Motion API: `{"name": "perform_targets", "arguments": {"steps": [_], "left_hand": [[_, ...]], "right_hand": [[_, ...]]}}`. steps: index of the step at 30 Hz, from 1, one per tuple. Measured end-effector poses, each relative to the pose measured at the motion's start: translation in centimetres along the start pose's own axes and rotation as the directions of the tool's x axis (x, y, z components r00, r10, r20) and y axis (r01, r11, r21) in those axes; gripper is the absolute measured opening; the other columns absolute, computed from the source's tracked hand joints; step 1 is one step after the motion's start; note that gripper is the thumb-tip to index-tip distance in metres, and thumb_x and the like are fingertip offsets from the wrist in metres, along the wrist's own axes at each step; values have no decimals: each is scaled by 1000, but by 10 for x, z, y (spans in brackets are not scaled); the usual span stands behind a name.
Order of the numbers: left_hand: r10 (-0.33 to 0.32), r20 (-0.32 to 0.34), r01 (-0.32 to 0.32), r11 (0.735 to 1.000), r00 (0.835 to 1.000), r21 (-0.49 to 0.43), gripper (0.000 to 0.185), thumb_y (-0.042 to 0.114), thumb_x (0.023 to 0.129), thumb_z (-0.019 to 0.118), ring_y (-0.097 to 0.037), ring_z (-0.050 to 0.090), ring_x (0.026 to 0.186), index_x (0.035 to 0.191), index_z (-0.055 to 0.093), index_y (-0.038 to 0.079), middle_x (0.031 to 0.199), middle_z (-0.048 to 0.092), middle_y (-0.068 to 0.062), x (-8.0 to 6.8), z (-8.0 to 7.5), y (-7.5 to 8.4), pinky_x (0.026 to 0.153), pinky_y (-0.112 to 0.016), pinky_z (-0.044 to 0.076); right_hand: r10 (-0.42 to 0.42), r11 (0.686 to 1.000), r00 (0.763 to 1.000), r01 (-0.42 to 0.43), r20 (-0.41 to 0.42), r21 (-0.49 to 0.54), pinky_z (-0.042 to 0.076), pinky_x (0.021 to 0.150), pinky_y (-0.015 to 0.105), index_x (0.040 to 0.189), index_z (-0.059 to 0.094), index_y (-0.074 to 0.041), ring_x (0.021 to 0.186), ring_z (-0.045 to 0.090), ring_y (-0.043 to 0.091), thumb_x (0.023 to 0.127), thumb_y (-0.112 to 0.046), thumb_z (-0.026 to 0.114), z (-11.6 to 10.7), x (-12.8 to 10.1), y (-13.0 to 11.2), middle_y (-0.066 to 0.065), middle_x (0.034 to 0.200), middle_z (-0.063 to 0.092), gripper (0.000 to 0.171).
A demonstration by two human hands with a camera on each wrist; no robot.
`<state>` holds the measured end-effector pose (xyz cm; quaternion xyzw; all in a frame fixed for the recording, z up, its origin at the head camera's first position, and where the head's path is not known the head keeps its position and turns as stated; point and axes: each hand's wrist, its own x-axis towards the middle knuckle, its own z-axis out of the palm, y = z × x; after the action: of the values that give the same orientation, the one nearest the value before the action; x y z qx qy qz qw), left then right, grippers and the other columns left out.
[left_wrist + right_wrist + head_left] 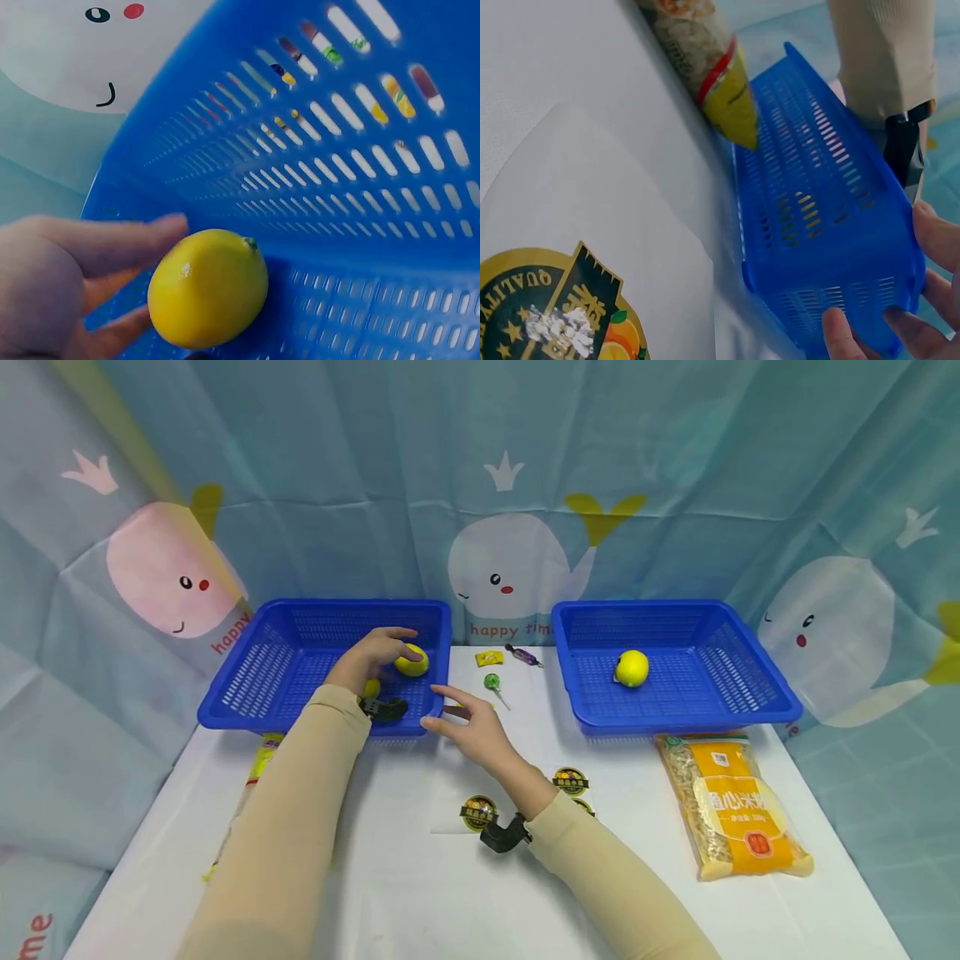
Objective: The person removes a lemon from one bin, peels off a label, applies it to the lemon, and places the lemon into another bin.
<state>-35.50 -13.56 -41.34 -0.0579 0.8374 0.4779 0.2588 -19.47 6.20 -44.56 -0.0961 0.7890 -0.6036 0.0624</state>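
Towards the desk's [420, 877] far left corner, one lemon [415, 662] is contained in the blue basket [251, 723], just beside the spread fingers of the left grip [371, 657]; whether it is touched cannot be told. The basket's near right corner is flanked by the spread right grip [476, 731].

Soft light fills the head view, faintly shadowing the desk [420, 893]; the right wrist view is dimmer, glare whitening its eight-o'clock fruit sticker [555, 309]. The lemon [208, 291] carries a ten-o'clock highlight.
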Motion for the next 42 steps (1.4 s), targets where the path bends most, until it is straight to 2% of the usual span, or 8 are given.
{"name": "perform_targets", "arguments": {"steps": [5,8,16,22,26,32,37,42], "left_hand": [[-9,4,10,1000,1000,-25,62,3,97,62,-37,38,144,154,42,14,161,34,-17,0,3,-3,113,-53,42],[-9,-9,9,999,1000,-43,60,1,97,63,-37,41,142,153,43,11,158,36,-19,-1,4,-3,114,-50,41],[-58,-21,58,998,998,-30,64,10,95,69,-37,46,138,153,41,6,154,40,-21,6,4,-5,112,-46,44],[-89,-26,89,996,996,9,65,19,93,74,-35,50,131,146,42,-2,146,46,-20,3,5,3,110,-44,47],[-80,-34,81,996,996,25,71,25,92,76,-34,50,126,144,38,-5,142,44,-19,-6,4,14,109,-45,47],[-42,0,42,999,999,19,65,26,93,75,-35,50,127,141,44,-4,141,45,-19,-26,-3,25,111,-48,45],[-31,6,31,1000,1000,8,67,32,92,75,-33,54,124,141,48,-5,139,47,-18,-40,-11,23,110,-44,47],[12,0,-12,1000,1000,1,68,40,91,75,-32,54,122,139,52,-2,136,50,-17,-56,-12,18,110,-43,47]], "right_hand": [[11,1000,1000,-11,4,-7,54,101,41,142,58,-35,131,58,26,91,-38,76,0,0,0,-7,153,50,54],[16,1000,1000,-16,2,-12,54,100,41,142,57,-36,131,58,27,91,-39,76,1,1,0,-6,154,49,55],[27,999,1000,-27,3,-19,54,100,44,146,55,-26,131,58,30,91,-39,75,2,-1,-5,-2,156,47,60],[33,999,999,-33,1,-37,55,99,43,145,56,-31,130,59,27,91,-40,75,2,-3,-6,-3,155,47,57],[30,999,1000,-30,1,-45,54,100,44,145,55,-31,131,59,25,91,-40,75,0,-2,-5,-5,155,48,58],[49,998,999,-49,-1,-32,54,101,44,144,56,-36,130,59,23,91,-41,75,-2,-2,-3,-5,155,47,57],[48,999,999,-47,12,-16,53,102,45,145,55,-33,130,59,25,90,-40,76,-3,-3,-3,-4,157,45,60],[70,997,997,-69,-22,32,53,102,45,147,53,-29,131,59,26,87,-38,80,-8,-6,-3,-4,156,47,67]]}}
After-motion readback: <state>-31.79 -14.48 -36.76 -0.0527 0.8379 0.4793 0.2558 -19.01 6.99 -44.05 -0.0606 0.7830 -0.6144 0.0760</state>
